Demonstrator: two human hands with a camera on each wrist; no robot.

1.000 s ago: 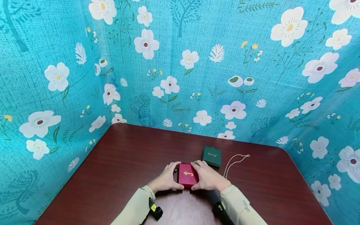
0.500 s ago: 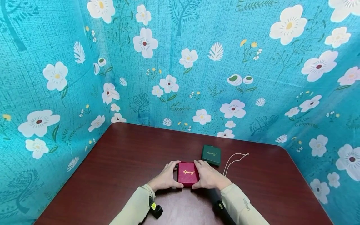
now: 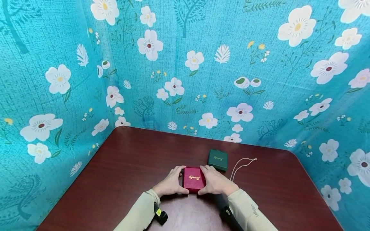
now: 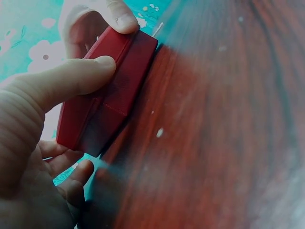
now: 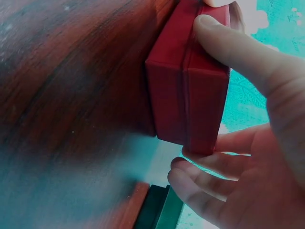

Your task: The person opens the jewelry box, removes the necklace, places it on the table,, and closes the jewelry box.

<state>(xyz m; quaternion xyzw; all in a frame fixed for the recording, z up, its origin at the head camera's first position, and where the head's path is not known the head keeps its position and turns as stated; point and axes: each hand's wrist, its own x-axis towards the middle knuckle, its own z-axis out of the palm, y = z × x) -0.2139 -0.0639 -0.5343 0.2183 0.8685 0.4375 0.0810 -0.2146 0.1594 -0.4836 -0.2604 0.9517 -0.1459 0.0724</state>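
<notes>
A red jewelry box [image 3: 194,178] with gold lettering on its lid sits on the table between both hands, its lid down on its base. From the left side my left hand [image 3: 170,183] grips it, thumb on the near face and fingers round the far edge. My right hand [image 3: 216,181] holds the right side the same way. In the left wrist view the left thumb [image 4: 95,76] presses the lid part of the red box [image 4: 114,95], just above the seam. The right wrist view shows the right thumb [image 5: 228,43] at the lid of the box [image 5: 186,90].
Just behind the right hand stands a green jewelry box [image 3: 217,160] with gold lettering. To its right a thin chain necklace [image 3: 240,165] lies on the dark red wooden table [image 3: 138,154]. Blue flowered cloth [image 3: 173,64] hangs behind the table and along both sides.
</notes>
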